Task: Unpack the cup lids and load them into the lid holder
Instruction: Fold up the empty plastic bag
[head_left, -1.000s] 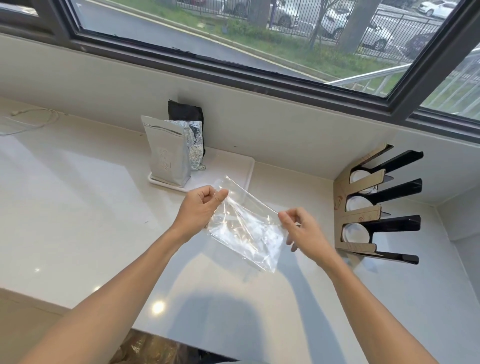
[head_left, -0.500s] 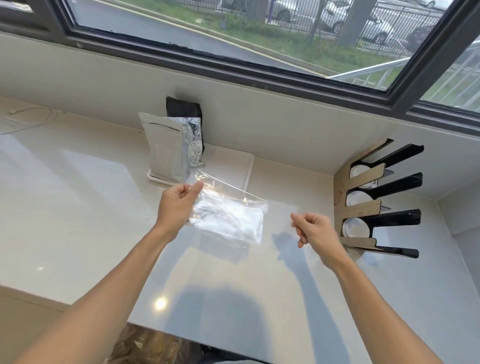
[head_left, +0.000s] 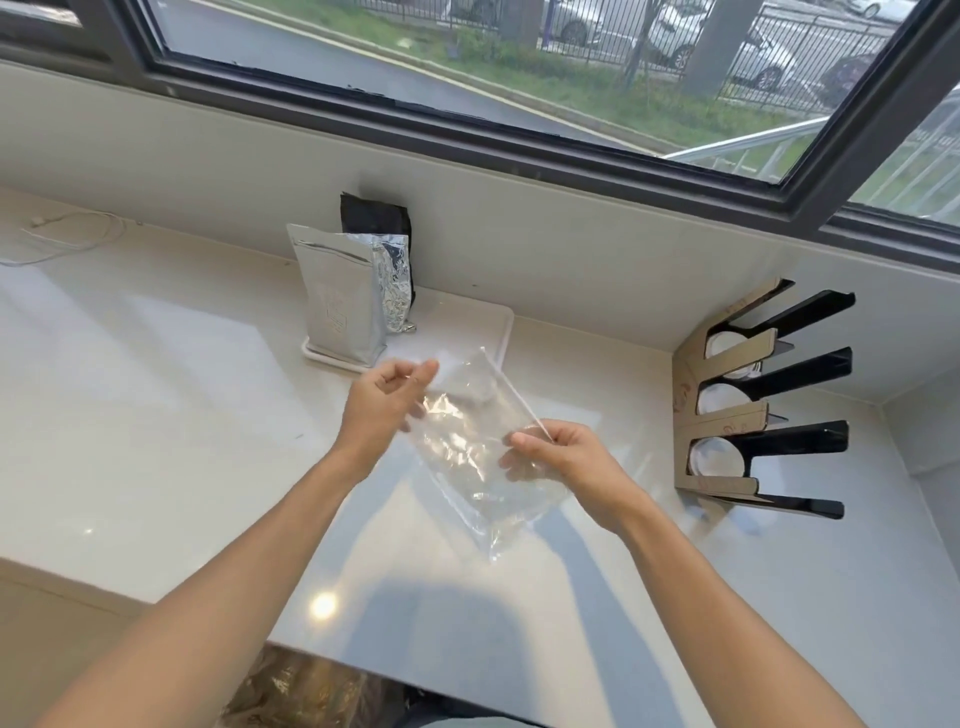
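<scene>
Clear plastic bag (head_left: 470, 447) held above the surface (head_left: 156, 415).
Left hand (head_left: 384, 405) and right hand (head_left: 561, 457) each pinch its top edge; lid holder (head_left: 727, 415) at right rear corner, apparently holding lids.

Café counter: lid holder (head_left: 727, 415), foil coffee bags (head_left: 340, 306), street window (head_left: 519, 62).
</scene>
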